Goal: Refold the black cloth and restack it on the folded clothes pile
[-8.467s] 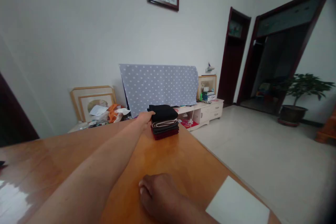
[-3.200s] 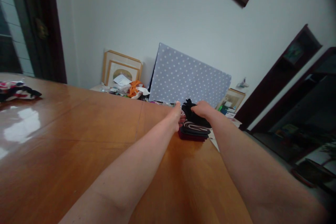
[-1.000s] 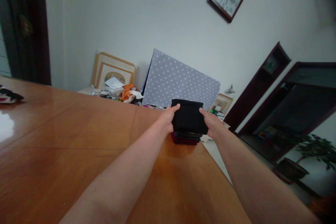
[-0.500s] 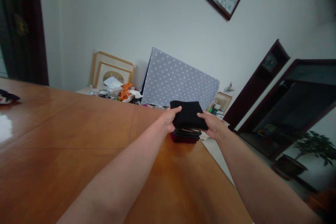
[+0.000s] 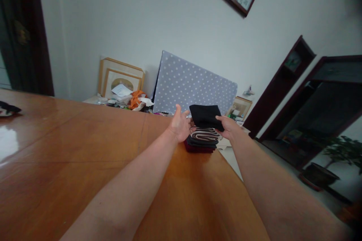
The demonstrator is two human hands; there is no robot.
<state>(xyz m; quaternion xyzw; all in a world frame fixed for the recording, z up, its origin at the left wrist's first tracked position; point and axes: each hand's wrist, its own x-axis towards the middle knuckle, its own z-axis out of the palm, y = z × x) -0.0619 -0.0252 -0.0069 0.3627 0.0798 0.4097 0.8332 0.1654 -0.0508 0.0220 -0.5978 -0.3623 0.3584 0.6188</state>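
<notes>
A folded black cloth, perhaps a garment, lies on top of a stack of folded clothes. Below it show a brown-and-white striped fold, dark grey layers and a dark red one at the bottom. My right hand grips the black cloth's right edge, thumb on top and fingers underneath. On the left side of the stack, my left hand has its thumb raised and fingers spread, close to the cloth's left edge. Its fingertips lie partly behind or against the stack; whether they touch it I cannot tell.
The stack stands near the right edge of a glossy wooden table. A dark patterned cloth lies at the far left. Beyond the table are a grey dotted cover, picture frames and an orange bag. A potted plant stands right.
My left hand has let go of the black cloth and opened beside the stack. The cloth has shifted slightly right and back, uncovering the striped fold beneath. My right hand keeps its hold.
</notes>
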